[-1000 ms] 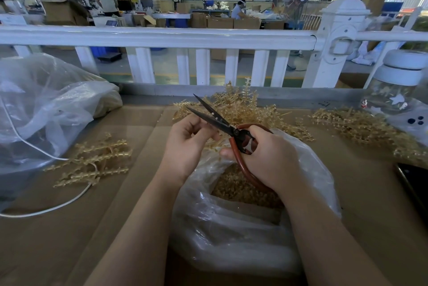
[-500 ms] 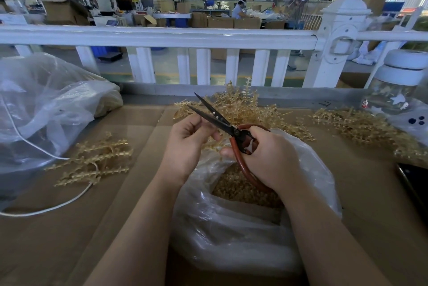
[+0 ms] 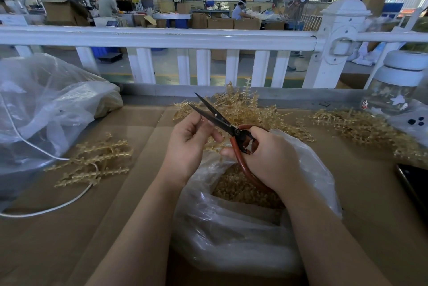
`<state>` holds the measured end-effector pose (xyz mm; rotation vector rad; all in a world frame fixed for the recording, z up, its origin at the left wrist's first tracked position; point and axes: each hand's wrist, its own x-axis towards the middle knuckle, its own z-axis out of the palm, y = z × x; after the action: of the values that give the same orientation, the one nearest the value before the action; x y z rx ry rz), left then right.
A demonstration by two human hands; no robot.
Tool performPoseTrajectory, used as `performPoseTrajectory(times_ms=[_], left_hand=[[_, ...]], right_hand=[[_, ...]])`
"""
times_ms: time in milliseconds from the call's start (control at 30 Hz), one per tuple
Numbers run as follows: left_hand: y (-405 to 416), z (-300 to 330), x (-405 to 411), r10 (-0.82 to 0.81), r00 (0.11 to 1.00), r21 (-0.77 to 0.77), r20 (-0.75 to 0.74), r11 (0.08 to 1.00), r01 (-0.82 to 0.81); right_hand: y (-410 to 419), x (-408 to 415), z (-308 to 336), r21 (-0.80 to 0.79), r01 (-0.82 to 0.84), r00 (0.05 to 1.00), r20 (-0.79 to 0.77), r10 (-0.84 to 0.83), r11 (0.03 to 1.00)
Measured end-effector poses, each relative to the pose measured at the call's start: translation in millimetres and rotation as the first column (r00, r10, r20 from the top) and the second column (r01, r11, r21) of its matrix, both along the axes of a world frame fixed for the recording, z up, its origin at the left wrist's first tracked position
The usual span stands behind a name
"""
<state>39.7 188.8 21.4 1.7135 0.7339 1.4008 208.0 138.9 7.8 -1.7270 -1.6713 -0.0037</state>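
- The right hand [image 3: 271,160] has its fingers curled through and round the red loop handles of the scissors [image 3: 238,134], gripping them above the mouth of the clear bag [image 3: 231,239]
- The dark blades stand parted in a narrow V, with the tips pointing up and away to the left, toward the white railing [image 3: 162,38]
- The left hand [image 3: 190,144] sits right against the lower blade with its fingers folded in, pinching a golden sprig [image 3: 214,146]
- The beaded end of the sprig shows in the gap between the two hands, just under the blades and over the bag
- The bag lies on the counter [image 3: 69,227] straight in front of the person, under both wrists; its open top shows a heap of cut golden bits [image 3: 240,190]
- Behind the hands, close to the railing, a pile of uncut sprigs [image 3: 243,105] bristles up, and the scissor tips reach in front of it
- A second spread of sprigs [image 3: 361,126] trails off to the right, up to a glass jar with a white lid [image 3: 398,86]
- A dark phone [image 3: 414,183] lies at the right edge of the counter
- To the left lie a few loose sprigs [image 3: 97,158], with a white cable [image 3: 46,210] looping past them
- Further left sits a large crumpled plastic sack [image 3: 46,105]
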Motion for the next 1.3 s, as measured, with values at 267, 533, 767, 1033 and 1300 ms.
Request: performPoseTrajectory(times_ms=[267,533,767,1033,1300], left_hand=[[-1.7,0.4,-0.3,0.0,0.999,-0.008,-0.036,1.0,0.0],[-1.0,0.8,-0.8,-0.009,1.0,-0.017,-0.022,1.0,0.008],[0.4,0.6,-1.7,-0.013,1.0,-0.002,-0.001,1.0,0.013],[1.0,0.7,-0.9,0.015,1.0,-0.04,0.026,0.999,-0.014],[1.1,-0.3,2.8,-0.006,1.0,-0.072,-0.027,0.997,0.004]], right_hand=[[0.6,-0.2,-2.0,-0.006,-0.018,0.999,-0.046,0.018,1.0],[3.0,0.2,-4.0,0.001,-0.018,0.997,-0.072,0.018,1.0],[3.1,0.2,-1.8,0.0,-0.035,0.995,-0.091,0.035,0.999],[3.8,1.0,-2.2,0.008,-0.02,0.971,-0.239,0.022,1.0],[7.9,-1.7,5.2,-0.069,-0.191,0.826,-0.55,0.123,0.979]])
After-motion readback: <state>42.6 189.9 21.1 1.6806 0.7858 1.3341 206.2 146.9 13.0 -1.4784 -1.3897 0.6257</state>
